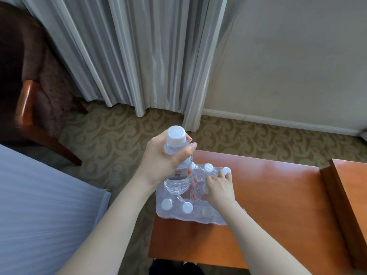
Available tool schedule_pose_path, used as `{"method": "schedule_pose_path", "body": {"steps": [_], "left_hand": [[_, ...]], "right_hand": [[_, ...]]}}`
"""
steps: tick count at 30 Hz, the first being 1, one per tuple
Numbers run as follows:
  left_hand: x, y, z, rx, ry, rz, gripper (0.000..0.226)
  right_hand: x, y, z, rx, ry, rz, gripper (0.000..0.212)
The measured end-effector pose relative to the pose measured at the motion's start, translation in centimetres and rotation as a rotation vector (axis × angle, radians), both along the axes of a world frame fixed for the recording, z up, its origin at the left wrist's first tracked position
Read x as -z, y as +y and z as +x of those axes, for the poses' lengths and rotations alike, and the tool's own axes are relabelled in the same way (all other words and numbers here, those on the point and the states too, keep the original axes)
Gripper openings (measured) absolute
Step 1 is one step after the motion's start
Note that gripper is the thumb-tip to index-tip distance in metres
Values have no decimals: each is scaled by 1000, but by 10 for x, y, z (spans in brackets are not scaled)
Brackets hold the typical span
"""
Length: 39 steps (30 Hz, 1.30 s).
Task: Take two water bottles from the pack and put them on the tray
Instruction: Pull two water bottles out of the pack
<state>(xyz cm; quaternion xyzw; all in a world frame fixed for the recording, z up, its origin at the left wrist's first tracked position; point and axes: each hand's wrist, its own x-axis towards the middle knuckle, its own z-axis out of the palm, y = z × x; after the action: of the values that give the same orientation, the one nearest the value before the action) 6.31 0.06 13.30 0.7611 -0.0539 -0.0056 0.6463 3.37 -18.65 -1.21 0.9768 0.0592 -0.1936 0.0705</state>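
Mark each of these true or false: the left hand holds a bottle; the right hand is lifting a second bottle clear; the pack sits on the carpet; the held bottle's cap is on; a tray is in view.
1. The left hand grips a clear plastic water bottle. True.
2. The right hand holds a second bottle in the air. False: it rests on the shrink-wrapped plastic pack of bottles.
3. The pack sits on the carpet. False: it sits on the orange-brown wooden table.
4. The held bottle's white cap is on. True.
5. A tray is in view. False: none is seen.
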Motion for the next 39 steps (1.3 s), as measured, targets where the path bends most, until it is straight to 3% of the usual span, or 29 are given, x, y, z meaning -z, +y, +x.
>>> {"method": "schedule_pose_path", "body": {"steps": [3,10,13,16,21,26,30,39], "left_hand": [[2,-2,-1,6,18,13,20],[2,-3,-5,-1,-3,47,14],[-2,-2,-6,6,-17,57,14],[-9,-1,-6,8,-14,52,13],[-31,0,-7,-13,-48,33,19],[-64,3,-4,-30,-85,28,23],[-88,5,-2,-12,-104,14,15],[-117,-16,4,157,-82,-20,17]], "right_hand": [[1,4,0,63,-35,30,34],[0,-3,-6,169,-141,257,30],[-15,-9,-10,255,-190,528,29],[-44,-18,-16,380,-267,819,44],[-118,-25,-13,416,-512,1004,34],[-191,-14,-12,367,-527,1387,18],[-229,-10,-14,344,-586,1432,17],[-275,-14,-34,367,-793,1206,43]]}}
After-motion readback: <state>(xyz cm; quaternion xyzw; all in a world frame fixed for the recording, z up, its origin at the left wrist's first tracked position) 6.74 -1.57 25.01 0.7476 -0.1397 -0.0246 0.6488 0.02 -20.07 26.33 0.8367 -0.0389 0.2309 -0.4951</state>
